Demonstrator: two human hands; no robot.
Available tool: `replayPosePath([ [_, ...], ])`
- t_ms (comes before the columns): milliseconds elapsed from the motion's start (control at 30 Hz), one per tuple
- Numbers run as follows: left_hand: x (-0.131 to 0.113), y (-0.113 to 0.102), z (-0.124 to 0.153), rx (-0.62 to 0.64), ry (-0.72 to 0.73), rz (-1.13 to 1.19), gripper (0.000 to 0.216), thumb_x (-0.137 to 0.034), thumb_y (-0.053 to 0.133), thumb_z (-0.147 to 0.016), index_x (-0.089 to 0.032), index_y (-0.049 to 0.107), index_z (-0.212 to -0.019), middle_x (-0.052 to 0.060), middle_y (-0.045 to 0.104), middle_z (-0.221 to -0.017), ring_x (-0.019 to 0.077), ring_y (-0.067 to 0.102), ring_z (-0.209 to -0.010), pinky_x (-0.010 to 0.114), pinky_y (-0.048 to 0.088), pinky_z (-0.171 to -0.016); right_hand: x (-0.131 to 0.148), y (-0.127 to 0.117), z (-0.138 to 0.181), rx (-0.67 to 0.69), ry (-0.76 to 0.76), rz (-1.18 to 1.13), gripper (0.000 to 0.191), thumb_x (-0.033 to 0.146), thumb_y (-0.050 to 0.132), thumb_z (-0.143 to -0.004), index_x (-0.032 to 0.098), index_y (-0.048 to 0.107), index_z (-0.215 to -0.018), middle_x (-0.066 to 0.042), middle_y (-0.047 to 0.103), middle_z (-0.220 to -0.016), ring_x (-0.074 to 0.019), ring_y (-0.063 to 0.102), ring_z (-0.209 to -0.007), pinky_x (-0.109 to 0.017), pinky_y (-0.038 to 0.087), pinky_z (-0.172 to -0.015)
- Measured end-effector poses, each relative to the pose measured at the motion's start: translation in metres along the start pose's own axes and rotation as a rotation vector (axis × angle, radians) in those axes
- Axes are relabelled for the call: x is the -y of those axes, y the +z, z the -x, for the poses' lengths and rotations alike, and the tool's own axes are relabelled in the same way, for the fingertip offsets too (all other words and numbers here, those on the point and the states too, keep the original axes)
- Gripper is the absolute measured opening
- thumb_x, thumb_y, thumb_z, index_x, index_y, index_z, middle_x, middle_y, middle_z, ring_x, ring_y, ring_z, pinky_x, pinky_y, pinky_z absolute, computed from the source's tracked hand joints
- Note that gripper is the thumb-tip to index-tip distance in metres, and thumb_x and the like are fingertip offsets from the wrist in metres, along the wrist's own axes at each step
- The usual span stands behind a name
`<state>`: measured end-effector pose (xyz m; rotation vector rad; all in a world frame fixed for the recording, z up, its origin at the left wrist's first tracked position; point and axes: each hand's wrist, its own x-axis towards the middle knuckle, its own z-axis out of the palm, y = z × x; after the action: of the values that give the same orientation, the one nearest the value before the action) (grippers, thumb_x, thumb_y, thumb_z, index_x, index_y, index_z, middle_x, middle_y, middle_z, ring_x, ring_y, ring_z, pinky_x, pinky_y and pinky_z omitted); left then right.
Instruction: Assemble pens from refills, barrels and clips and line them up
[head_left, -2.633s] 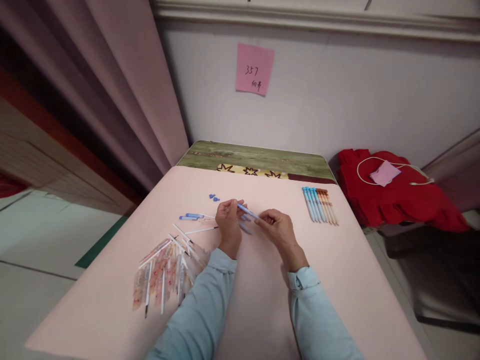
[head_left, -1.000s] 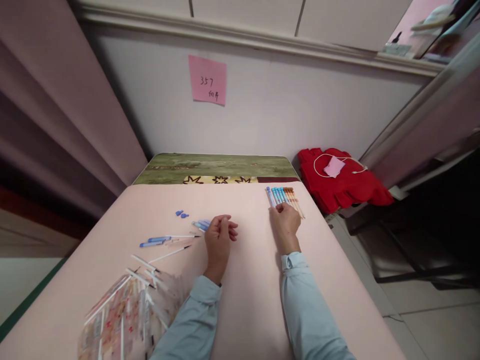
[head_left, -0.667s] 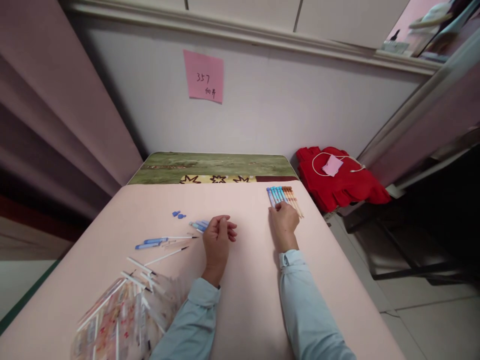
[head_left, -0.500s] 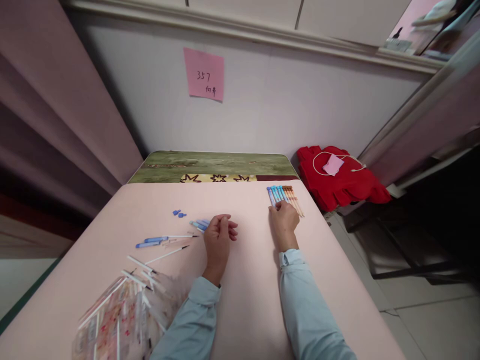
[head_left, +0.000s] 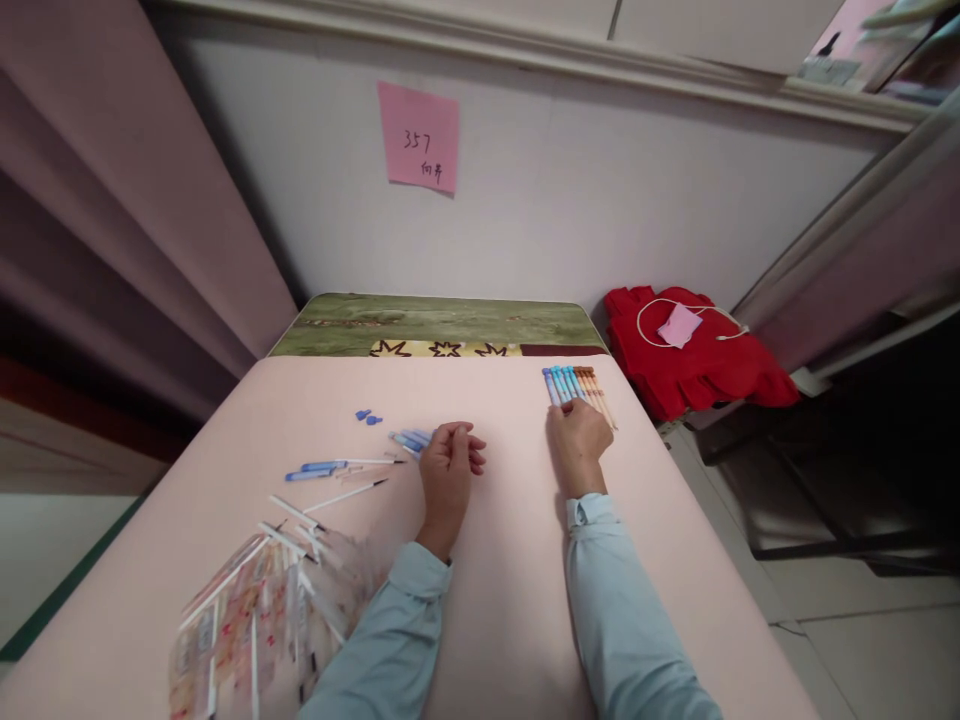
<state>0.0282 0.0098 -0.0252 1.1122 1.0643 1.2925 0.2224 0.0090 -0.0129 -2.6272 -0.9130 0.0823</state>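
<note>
At the near left edge of the counter (head_left: 517, 600) lies a fan of packaged refills (head_left: 247, 620), with loose pen parts (head_left: 337, 466) beyond, handy to your left hand (head_left: 448, 468), which rests loosely curled, holding nothing visible. Your right hand (head_left: 577, 442) lies on the row of finished pens (head_left: 577, 385), fingers together; whether it grips one, you cannot tell. Nothing blocks either hand.

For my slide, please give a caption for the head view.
Right hand on a row of pens; left hand curled beside.
</note>
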Motion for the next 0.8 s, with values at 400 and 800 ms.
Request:
replayPosePath([
  [400,-0.004,0.015,0.030,0.202,-0.066,-0.122,0.022,-0.036,0.051,-0.088,-0.018,0.063,-0.090,0.000,0.063,-0.068,0.0091,0.054,-0.049,0.019,0.041,-0.044,-0.008,-0.003,0.001,-0.012,-0.030,0.006,0.037,0.050,0.057,-0.082,0.021,0.076,-0.095,-0.015,0.073,-0.087,-0.0298,0.066,-0.085,-0.037,0.043,-0.072],
  [800,0.009,0.015,0.029,0.347,-0.077,-0.094,0.016,-0.029,0.051,-0.087,-0.017,0.061,-0.083,-0.002,0.059,-0.060,0.0088,0.049,-0.045,0.021,0.038,-0.046,0.049,-0.042,0.066,0.019,-0.442,-0.510,0.029,0.047,0.063,-0.082,0.021,0.075,-0.083,-0.002,0.070,-0.069,-0.0169,0.060,-0.063,-0.026,0.039,-0.063],
])
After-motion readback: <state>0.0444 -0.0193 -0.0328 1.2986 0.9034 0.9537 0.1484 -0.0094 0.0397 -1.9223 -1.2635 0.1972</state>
